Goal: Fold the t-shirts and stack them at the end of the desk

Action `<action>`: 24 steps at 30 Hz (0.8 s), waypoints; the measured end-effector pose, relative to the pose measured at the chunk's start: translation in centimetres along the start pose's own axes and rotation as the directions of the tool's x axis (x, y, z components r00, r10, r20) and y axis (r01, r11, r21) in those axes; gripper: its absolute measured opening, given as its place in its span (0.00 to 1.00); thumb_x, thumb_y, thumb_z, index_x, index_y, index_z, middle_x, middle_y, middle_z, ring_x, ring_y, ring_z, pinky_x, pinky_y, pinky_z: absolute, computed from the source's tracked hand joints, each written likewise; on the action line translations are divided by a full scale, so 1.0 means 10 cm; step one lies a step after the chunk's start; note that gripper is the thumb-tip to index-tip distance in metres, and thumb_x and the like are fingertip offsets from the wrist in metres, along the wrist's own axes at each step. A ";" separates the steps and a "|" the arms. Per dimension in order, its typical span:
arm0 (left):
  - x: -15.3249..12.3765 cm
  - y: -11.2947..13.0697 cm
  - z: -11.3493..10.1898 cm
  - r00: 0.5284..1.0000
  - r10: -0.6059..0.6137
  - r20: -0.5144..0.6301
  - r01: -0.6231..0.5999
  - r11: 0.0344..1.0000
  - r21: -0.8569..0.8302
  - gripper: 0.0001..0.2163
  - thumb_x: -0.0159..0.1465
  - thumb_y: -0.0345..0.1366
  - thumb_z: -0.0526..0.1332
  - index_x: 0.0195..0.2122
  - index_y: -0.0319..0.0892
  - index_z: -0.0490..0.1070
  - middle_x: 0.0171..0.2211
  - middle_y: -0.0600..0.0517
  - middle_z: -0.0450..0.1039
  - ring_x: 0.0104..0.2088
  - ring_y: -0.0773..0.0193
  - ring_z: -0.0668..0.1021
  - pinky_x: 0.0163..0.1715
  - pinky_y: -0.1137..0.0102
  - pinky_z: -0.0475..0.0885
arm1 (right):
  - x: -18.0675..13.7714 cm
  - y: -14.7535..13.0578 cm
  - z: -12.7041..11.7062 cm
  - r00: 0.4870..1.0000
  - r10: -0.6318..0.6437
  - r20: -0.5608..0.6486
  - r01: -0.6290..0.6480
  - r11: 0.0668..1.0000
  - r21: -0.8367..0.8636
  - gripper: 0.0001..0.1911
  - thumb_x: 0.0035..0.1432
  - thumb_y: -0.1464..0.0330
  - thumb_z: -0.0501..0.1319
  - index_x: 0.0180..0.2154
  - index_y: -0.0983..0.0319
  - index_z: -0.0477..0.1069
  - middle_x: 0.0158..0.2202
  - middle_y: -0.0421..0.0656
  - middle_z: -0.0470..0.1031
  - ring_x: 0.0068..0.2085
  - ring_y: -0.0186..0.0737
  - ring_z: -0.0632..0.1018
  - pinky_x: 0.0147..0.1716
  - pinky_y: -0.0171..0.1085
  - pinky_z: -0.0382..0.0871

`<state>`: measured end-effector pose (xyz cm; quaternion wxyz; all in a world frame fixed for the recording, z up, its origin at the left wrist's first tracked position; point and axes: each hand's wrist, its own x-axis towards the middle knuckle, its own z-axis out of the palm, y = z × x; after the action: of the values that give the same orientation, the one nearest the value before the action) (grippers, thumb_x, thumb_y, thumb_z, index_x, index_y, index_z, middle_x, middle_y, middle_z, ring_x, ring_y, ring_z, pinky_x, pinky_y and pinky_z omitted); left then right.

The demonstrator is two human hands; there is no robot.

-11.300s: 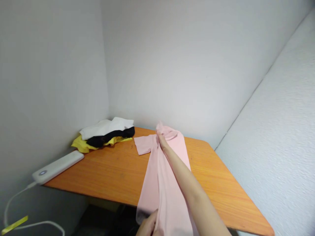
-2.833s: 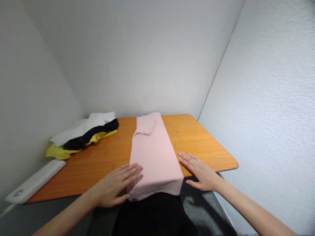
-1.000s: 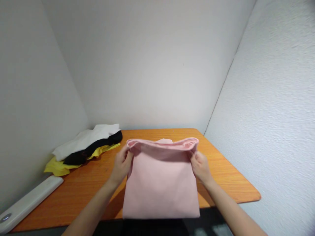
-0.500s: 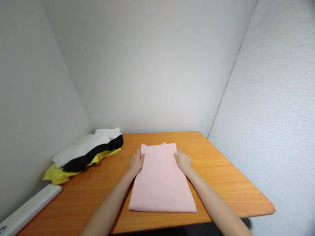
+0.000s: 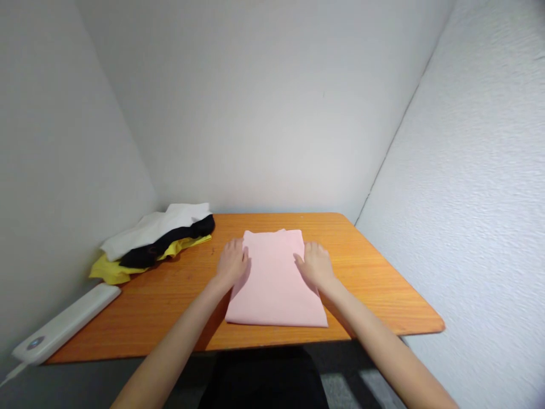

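A folded pink garment lies flat in the middle of the orange table. My left hand rests palm down on its left edge, fingers stretched out. My right hand lies flat on its right edge, fingers also spread. Neither hand grips the cloth.
A pile of white, black and yellow clothes sits at the table's back left corner. A long white device with a cable lies along the left front edge. White walls close in on the left, back and right.
The pink garment's near half was lifted and folded over onto its far half. Both hands then let go and slid down its sides, flat on the cloth.
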<state>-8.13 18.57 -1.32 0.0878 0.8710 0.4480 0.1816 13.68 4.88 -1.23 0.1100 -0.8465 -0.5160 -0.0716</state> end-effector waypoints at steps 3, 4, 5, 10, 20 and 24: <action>-0.36 0.18 0.02 0.954 0.292 0.067 -0.295 0.955 0.043 0.21 0.70 0.42 0.47 0.59 0.38 0.63 0.64 0.41 0.59 0.65 0.53 0.59 0.64 0.57 0.51 | -0.43 -0.17 0.03 0.976 -0.218 -0.018 0.219 0.975 0.029 0.33 0.66 0.54 0.48 0.62 0.71 0.58 0.63 0.59 0.59 0.64 0.57 0.59 0.60 0.51 0.52; -0.46 0.23 0.05 0.930 0.356 0.095 -0.362 0.930 0.057 0.22 0.70 0.43 0.47 0.61 0.39 0.61 0.66 0.43 0.56 0.66 0.53 0.56 0.64 0.55 0.49 | -0.55 -0.22 0.07 0.965 -0.261 0.000 0.261 0.965 0.039 0.35 0.66 0.52 0.48 0.64 0.71 0.56 0.66 0.58 0.54 0.66 0.57 0.53 0.62 0.51 0.48; -0.55 0.27 0.09 0.915 0.384 0.122 -0.394 0.917 0.069 0.23 0.70 0.45 0.46 0.63 0.41 0.60 0.67 0.44 0.53 0.68 0.53 0.53 0.65 0.54 0.46 | -0.66 -0.27 0.11 0.959 -0.282 0.024 0.281 0.959 0.045 0.37 0.65 0.50 0.47 0.65 0.70 0.54 0.68 0.57 0.49 0.68 0.58 0.47 0.63 0.53 0.44; -0.72 0.31 0.31 0.931 0.313 0.190 -0.339 0.932 0.126 0.26 0.70 0.49 0.44 0.66 0.47 0.54 0.69 0.47 0.48 0.68 0.51 0.50 0.64 0.46 0.43 | -0.87 -0.32 0.30 0.958 -0.261 0.116 0.254 0.964 0.075 0.39 0.64 0.45 0.42 0.68 0.62 0.48 0.70 0.49 0.40 0.68 0.60 0.39 0.63 0.61 0.38; -0.70 0.28 0.35 0.933 0.315 0.175 -0.340 0.930 0.137 0.27 0.69 0.49 0.45 0.67 0.47 0.51 0.69 0.47 0.45 0.69 0.51 0.48 0.64 0.44 0.42 | -0.86 -0.30 0.29 0.961 -0.257 0.103 0.247 0.963 0.106 0.39 0.64 0.44 0.42 0.68 0.58 0.46 0.70 0.47 0.38 0.68 0.60 0.39 0.63 0.61 0.36; -0.70 0.28 0.35 0.931 0.320 0.174 -0.344 0.929 0.133 0.27 0.69 0.50 0.44 0.67 0.46 0.52 0.69 0.47 0.45 0.69 0.50 0.49 0.64 0.43 0.43 | -0.87 -0.30 0.31 0.963 -0.250 0.105 0.238 0.965 0.114 0.39 0.64 0.43 0.41 0.68 0.58 0.45 0.70 0.46 0.37 0.68 0.60 0.39 0.63 0.61 0.36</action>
<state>-8.40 11.25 -5.36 0.0183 0.9496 0.2991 0.0916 7.09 -0.43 -5.90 0.1120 -0.7725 -0.6250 -0.0083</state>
